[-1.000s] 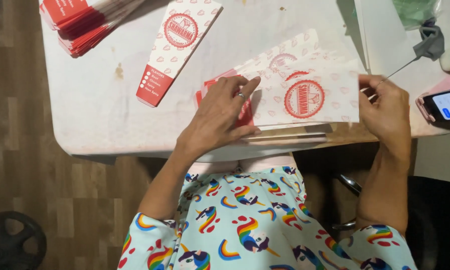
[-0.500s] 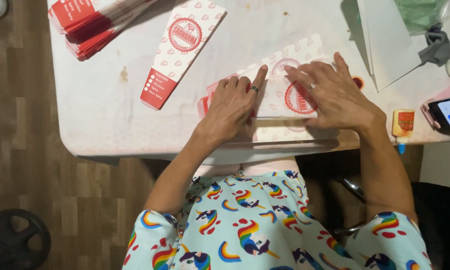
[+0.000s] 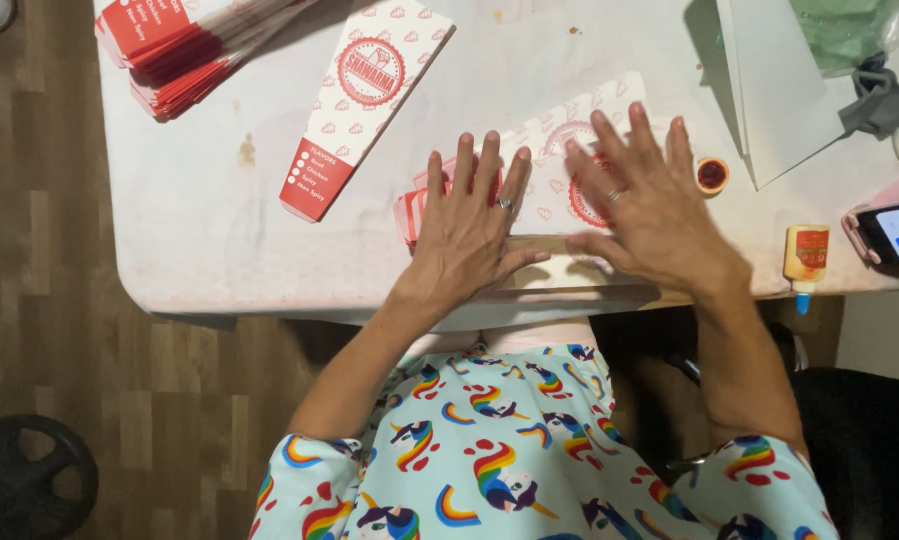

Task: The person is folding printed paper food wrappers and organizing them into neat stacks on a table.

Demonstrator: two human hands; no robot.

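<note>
At the bottom of the frame sits the person's lap in a pale blue fabric printed with rainbows and unicorns, with a brown wood-plank floor (image 3: 59, 300) showing to the left and a dark round weight plate (image 3: 29, 480) in the lower left corner. Just above, at the near edge of the white table (image 3: 199, 240), the left hand (image 3: 469, 235) lies flat, fingers spread, on a red-and-white printed carton blank (image 3: 544, 190). The right hand (image 3: 644, 205) presses flat beside it on the same blank, fingers splayed wide, gripping nothing (both palms down, a ring on each hand). To the right, near the table edge, a small glue bottle (image 3: 804, 255) lies with its blue tip pointing off the edge, a red cap (image 3: 712, 175) stands just above it, and a phone (image 3: 894, 232) with a lit screen sits at the right border. Farther back, a second folded carton (image 3: 364, 105) lies slantwise on the stained tabletop, and a fanned stack of red cartons (image 3: 184, 50) fills the upper left. A white sheet (image 3: 779, 90) occupies the upper right.
</note>
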